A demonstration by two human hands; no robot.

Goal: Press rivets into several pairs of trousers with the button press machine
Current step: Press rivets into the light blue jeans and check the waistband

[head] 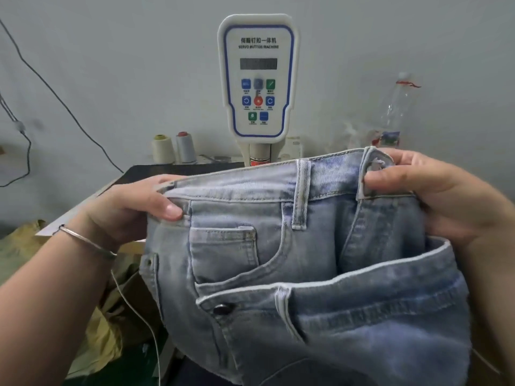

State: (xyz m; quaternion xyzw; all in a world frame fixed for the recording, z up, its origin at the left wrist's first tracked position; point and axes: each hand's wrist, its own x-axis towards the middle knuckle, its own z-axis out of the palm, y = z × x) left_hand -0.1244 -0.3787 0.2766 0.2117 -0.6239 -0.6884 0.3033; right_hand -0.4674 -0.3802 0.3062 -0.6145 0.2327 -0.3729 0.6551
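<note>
A pair of light blue jeans (320, 274) is held up in front of the white button press machine (257, 76), hiding the machine's lower part. My left hand (139, 201) grips the waistband at its left end, thumb on the front. My right hand (434, 193) pinches the waistband's right end near the buttonhole. The front pocket and small coin pocket (223, 249) face me. A dark metal button (221, 309) shows on the lower folded waistband.
Two thread cones (172, 147) stand left of the machine on a dark table (156, 171). A clear plastic bottle (395, 112) stands at the right by the wall. A black cable (55, 93) hangs along the wall. Yellowish cloth (106, 330) lies at lower left.
</note>
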